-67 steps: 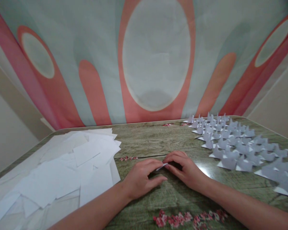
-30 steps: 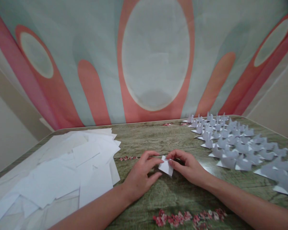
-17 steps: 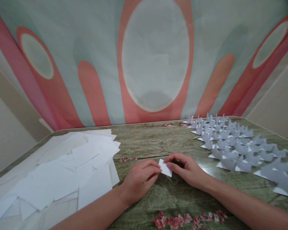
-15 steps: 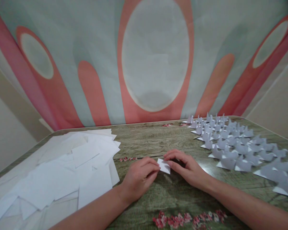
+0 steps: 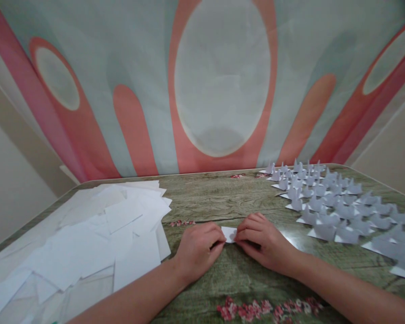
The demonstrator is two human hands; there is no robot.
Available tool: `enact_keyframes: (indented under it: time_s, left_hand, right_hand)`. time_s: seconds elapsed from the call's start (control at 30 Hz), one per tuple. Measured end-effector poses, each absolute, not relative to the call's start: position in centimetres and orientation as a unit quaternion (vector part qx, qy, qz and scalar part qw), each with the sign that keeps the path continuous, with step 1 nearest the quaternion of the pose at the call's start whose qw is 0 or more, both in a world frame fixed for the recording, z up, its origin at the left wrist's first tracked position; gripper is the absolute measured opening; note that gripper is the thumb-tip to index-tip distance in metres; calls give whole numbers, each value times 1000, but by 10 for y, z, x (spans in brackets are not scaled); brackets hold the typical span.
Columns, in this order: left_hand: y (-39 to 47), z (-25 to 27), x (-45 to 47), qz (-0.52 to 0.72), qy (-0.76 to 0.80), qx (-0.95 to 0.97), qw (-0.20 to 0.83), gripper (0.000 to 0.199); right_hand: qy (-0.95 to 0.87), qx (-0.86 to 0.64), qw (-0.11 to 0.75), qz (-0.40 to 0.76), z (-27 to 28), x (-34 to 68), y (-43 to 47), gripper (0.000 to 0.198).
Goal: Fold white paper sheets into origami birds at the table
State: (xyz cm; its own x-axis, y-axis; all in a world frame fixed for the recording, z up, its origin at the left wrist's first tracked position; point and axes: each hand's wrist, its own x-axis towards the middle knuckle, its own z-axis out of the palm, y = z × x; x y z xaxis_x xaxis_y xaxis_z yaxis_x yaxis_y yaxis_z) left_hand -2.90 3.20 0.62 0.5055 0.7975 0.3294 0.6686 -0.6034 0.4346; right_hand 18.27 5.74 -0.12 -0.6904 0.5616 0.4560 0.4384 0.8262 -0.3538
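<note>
I have the left hand (image 5: pixel 200 247) pinching the nine-o'clock edge of a small folded white paper piece (image 5: pixel 228 234), fingertips closed on it; the right hand (image 5: pixel 263 238) clamps its three-o'clock edge. Farther out: heaped loose white paper sheets (image 5: pixel 91 243) at nine, rows of bird-like folded white paper figures (image 5: pixel 345 210) toward two, both on a green wood-grain table (image 5: pixel 202 195).

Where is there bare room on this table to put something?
The widest bare patch of table lies beyond the left hand and right hand, between white sheets and folded paper figures. Another lies nearer, between the forearms. The left side is crowded with sheets, the right with figures; both hands hold a small paper.
</note>
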Motion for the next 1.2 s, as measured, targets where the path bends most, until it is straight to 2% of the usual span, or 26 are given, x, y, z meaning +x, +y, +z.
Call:
enact_keyframes:
  time_s: [0.3,0.6,1.2]
  left_hand:
    - [32,12,-27,211,424,872,123,8]
    - [31,15,-27,229,438,855,156,7]
    - [37,9,-26,243,500,812,179,12]
  right_hand:
    - [-905,-283,275,157,-1,184,58,12]
    - [-886,-295,276,226,-4,183,64,10]
    - [-866,-360,279,204,-6,172,63,8]
